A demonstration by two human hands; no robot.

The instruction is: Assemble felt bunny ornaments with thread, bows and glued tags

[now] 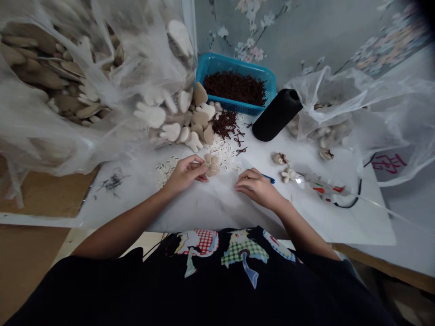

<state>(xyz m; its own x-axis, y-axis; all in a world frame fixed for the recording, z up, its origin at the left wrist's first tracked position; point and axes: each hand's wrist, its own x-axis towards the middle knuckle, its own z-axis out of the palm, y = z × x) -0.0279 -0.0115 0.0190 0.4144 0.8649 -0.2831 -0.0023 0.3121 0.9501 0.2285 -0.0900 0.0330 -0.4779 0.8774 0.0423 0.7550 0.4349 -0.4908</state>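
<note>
The left hand (190, 172) pinches one soft toy (212, 166), nearer and left of one black bottle (276, 117) — best held lightly by its edge, front clear. The right hand (256, 186) is curled — I can't tell if it grips anything. Nearer than the bottle: one blue tool (270, 179), one glue gun (326, 188), three little toys (288, 174).

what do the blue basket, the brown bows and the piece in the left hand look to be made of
Blue basket: likely moulded plastic, slightly glossy, with a perforated side. Brown bows: probably thin cord, matte, tied in loops. Piece in the left hand: perhaps felt or plush, matte with rounded edges; the dim picture leaves it open.
</note>
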